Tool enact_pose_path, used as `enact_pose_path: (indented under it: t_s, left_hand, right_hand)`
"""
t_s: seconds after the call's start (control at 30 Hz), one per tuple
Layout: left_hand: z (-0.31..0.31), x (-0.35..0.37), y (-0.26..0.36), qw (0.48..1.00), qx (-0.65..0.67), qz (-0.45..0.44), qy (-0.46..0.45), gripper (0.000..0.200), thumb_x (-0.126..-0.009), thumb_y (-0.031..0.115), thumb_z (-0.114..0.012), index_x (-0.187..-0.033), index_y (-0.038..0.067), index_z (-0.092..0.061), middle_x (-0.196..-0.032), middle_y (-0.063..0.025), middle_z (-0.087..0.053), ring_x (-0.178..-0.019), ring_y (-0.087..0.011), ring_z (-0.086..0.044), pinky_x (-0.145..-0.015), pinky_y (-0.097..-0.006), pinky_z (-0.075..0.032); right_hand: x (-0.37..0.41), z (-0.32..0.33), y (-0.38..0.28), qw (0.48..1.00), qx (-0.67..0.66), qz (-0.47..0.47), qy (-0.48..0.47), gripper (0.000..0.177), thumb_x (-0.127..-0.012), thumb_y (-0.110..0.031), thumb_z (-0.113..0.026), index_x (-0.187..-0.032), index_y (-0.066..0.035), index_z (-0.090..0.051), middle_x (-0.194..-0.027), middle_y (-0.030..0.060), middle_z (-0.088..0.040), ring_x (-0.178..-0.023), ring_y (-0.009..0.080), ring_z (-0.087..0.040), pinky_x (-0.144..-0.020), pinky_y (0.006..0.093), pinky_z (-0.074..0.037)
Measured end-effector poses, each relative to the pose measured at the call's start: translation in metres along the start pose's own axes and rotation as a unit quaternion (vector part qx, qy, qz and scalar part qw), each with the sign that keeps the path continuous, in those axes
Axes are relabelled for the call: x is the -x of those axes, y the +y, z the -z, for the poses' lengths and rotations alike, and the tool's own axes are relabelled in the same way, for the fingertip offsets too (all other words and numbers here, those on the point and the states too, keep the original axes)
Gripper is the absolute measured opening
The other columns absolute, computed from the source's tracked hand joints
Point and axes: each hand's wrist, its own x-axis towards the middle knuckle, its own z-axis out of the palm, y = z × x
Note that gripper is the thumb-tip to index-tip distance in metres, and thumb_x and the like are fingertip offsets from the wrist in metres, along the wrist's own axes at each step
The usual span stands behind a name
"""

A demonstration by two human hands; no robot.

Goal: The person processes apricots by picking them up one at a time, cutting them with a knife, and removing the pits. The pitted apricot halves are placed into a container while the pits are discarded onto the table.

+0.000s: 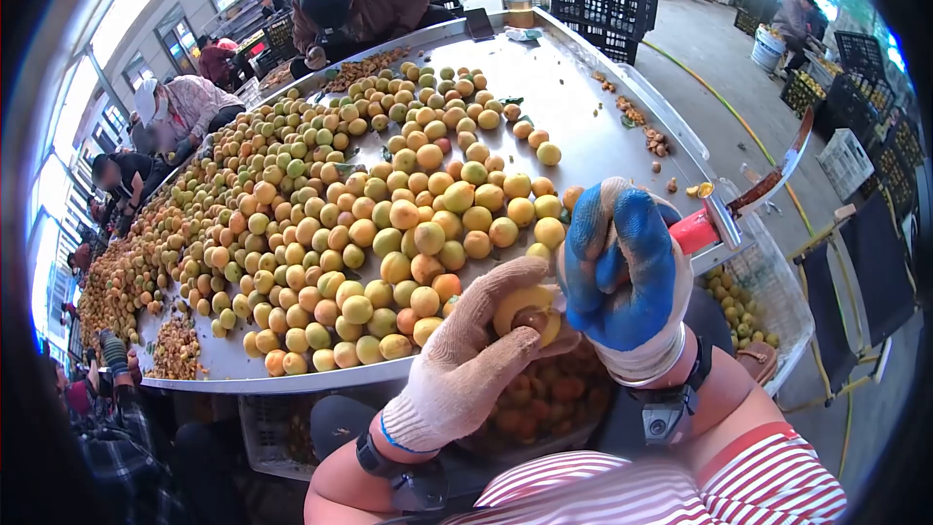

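My left hand [476, 360], in a white knit glove with tan-stained fingers, grips a yellow apricot [507, 309] close to my body. The fruit looks split, and a brown pit shows at its middle. Just right of it, my right hand [627, 267] wears a blue-coated glove, its fingers curled into a fist. From the fist's far side sticks out a red-handled knife [694, 231], its curved, brown-stained blade pointing up and to the right. Most of the handle is hidden by the fingers. A large heap of apricots [389, 214] lies on the metal table just beyond both hands.
The metal table [573, 87] has a raised rim. Pits and scraps [637, 117] lie along its right side. Below are a crate of apricots [739, 306] and another container of fruit [549, 399]. Co-workers [364, 0] sit around the table. Black crates [603, 0] and a folding chair [850, 282] stand around.
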Motion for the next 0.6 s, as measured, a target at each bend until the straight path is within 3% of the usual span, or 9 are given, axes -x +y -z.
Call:
enact_pose_path:
  t_s: [0.03,0.1,0.17,0.27,0.33,0.4,0.47,0.53,0.6]
  left_hand:
    - [0.000,0.001,-0.002,1.000,0.004,-0.005,0.002,0.050,-0.102,0.001,-0.052,-0.150,0.002,-0.036,-0.140,-0.0126,-0.047,-0.123,-0.0218,-0.057,-0.108,-0.0421,-0.049]
    - [0.003,0.000,-0.012,1.000,0.008,-0.009,0.004,0.050,-0.102,0.001,-0.052,-0.149,0.001,-0.037,-0.140,-0.0126,-0.047,-0.123,-0.0206,-0.056,-0.108,-0.0390,-0.048]
    - [0.012,-0.006,-0.027,0.986,-0.133,-0.100,0.013,0.049,-0.101,0.002,-0.053,-0.148,0.001,-0.038,-0.136,-0.0127,-0.051,-0.123,-0.0185,-0.056,-0.105,-0.0322,-0.047]
    - [0.011,-0.006,-0.027,0.957,-0.259,-0.129,0.032,0.049,-0.100,0.001,-0.053,-0.147,0.000,-0.038,-0.131,-0.0127,-0.055,-0.121,-0.0171,-0.057,-0.102,-0.0291,-0.047]
    - [0.008,-0.007,-0.033,0.966,-0.223,-0.123,0.038,0.049,-0.100,0.000,-0.052,-0.146,-0.001,-0.038,-0.129,-0.0130,-0.057,-0.120,-0.0174,-0.058,-0.102,-0.0297,-0.048]
    - [0.004,-0.010,-0.040,0.974,-0.187,-0.118,0.049,0.048,-0.100,0.000,-0.052,-0.146,-0.001,-0.037,-0.128,-0.0132,-0.058,-0.120,-0.0176,-0.058,-0.101,-0.0303,-0.048]
    - [0.003,-0.012,-0.041,0.978,-0.159,-0.128,0.049,0.047,-0.100,-0.002,-0.049,-0.146,-0.001,-0.036,-0.129,-0.0145,-0.059,-0.120,-0.0184,-0.058,-0.101,-0.0312,-0.048]
    - [0.008,-0.017,-0.042,0.983,-0.137,-0.125,0.019,0.047,-0.100,-0.003,-0.043,-0.146,0.000,-0.036,-0.132,-0.0164,-0.059,-0.124,-0.0208,-0.057,-0.103,-0.0328,-0.048]
    - [0.023,-0.025,-0.040,0.976,-0.200,-0.088,-0.012,0.046,-0.102,-0.001,-0.046,-0.147,0.001,-0.036,-0.138,-0.0136,-0.051,-0.132,-0.0177,-0.048,-0.109,-0.0359,-0.046]
  right_hand:
    - [0.000,0.003,0.003,1.000,-0.001,0.000,-0.001,0.048,-0.109,-0.036,-0.043,-0.070,-0.008,-0.041,-0.067,0.0057,-0.044,-0.038,0.0114,-0.033,-0.038,0.0261,-0.026]
    - [0.001,0.012,0.013,0.997,-0.074,0.011,-0.028,0.038,-0.108,-0.025,-0.050,-0.081,0.001,-0.059,-0.074,0.0050,-0.055,-0.046,0.0066,-0.046,-0.037,0.0207,-0.035]
    - [0.001,0.013,0.016,0.997,-0.068,0.005,-0.029,0.039,-0.107,-0.026,-0.050,-0.080,0.000,-0.058,-0.072,0.0045,-0.054,-0.045,0.0070,-0.046,-0.037,0.0207,-0.034]
    - [0.002,0.011,0.023,0.995,-0.097,-0.018,-0.008,0.037,-0.107,-0.026,-0.052,-0.080,-0.002,-0.057,-0.070,0.0042,-0.054,-0.045,0.0078,-0.047,-0.036,0.0211,-0.033]
    - [0.004,0.006,0.028,0.990,-0.134,-0.036,0.013,0.035,-0.106,-0.025,-0.053,-0.080,-0.002,-0.057,-0.070,0.0044,-0.054,-0.044,0.0082,-0.047,-0.036,0.0214,-0.033]
    - [0.007,-0.001,0.032,0.994,-0.028,-0.039,0.095,0.032,-0.105,-0.026,-0.055,-0.082,-0.005,-0.058,-0.069,0.0048,-0.054,-0.044,0.0093,-0.047,-0.035,0.0222,-0.032]
    - [0.005,0.000,0.036,0.981,-0.139,-0.094,0.094,0.029,-0.104,-0.027,-0.057,-0.085,-0.006,-0.058,-0.069,0.0042,-0.054,-0.044,0.0097,-0.047,-0.035,0.0223,-0.034]
    - [0.005,0.009,0.050,0.989,-0.087,-0.067,0.102,0.027,-0.104,-0.028,-0.056,-0.089,-0.007,-0.058,-0.070,0.0033,-0.054,-0.046,0.0089,-0.047,-0.036,0.0227,-0.033]
    - [0.000,0.013,0.055,0.978,-0.121,-0.117,0.123,0.031,-0.104,-0.032,-0.055,-0.087,-0.005,-0.057,-0.071,0.0030,-0.054,-0.048,0.0091,-0.048,-0.039,0.0223,-0.035]
